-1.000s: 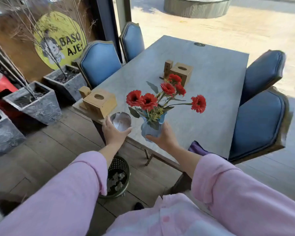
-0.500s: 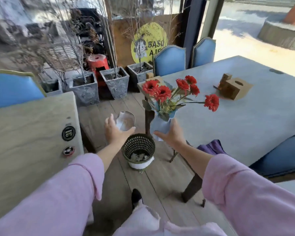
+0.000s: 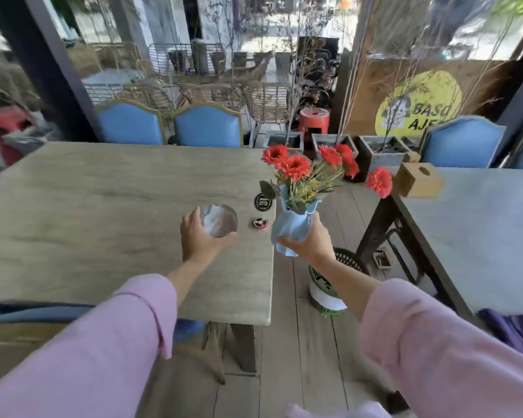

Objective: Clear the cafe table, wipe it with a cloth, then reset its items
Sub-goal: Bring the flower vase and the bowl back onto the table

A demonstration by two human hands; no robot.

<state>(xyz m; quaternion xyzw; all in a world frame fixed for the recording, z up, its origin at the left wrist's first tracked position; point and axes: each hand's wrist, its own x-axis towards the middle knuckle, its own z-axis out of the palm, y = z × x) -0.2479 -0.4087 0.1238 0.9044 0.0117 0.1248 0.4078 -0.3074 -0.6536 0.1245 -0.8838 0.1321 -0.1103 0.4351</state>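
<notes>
My left hand (image 3: 198, 238) grips a clear glass (image 3: 219, 221) with crumpled paper inside, held over the beige table (image 3: 88, 206) near its right end. My right hand (image 3: 310, 241) holds a pale blue vase (image 3: 292, 229) of red flowers (image 3: 296, 167), lifted over the gap between the two tables. The grey cafe table (image 3: 480, 236) lies to the right, with a wooden box (image 3: 418, 179) at its near corner. A purple cloth (image 3: 514, 327) hangs at that table's near edge.
Two round discs (image 3: 261, 211) sit on the beige table beside the glass. A mesh waste basket (image 3: 334, 285) stands on the wooden floor between the tables. Blue chairs (image 3: 207, 125) line the far side, and concrete planters (image 3: 381, 150) stand by the glass wall.
I have turned left from the grey table toward the beige one. Both hands carried the glass and the vase along; the glass is now above the beige tabletop.
</notes>
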